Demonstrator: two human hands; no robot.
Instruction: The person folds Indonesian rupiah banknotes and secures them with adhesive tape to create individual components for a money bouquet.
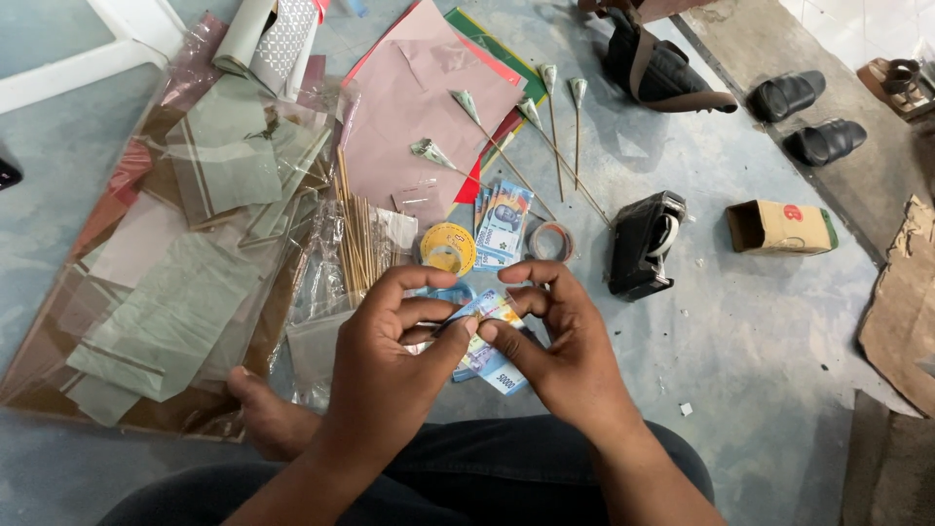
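So the person's sitting on the floor point(760, 321) with a bare foot point(268, 414) tucked in on the left, and both hands are up close working one blue banknote point(484, 310). The left hand point(390, 360) has its fingers curled in and pinches the note's left edge together with what looks like a thin dark stick, thumb pressed against fingertips. The right hand point(555, 341) is curled the same way, thumb and forefinger gripping the note's other side, so the two hands nearly touch. Under them a few more blue notes point(492, 370) lie on the floor. Just past the hands there's a yellow tape roll point(448, 246), a fanned stack of banknotes point(502, 224), a clear tape ring point(551, 241) and a black tape dispenser point(643, 244). To the left, a bundle of bamboo skewers point(358, 239) and a pile of clear plastic sheets point(185, 282). Farther out, pink paper point(409, 117) with several folded notes on sticks point(545, 117), a small cardboard box point(779, 226), and a pair of black sandals point(808, 117) at the far right.
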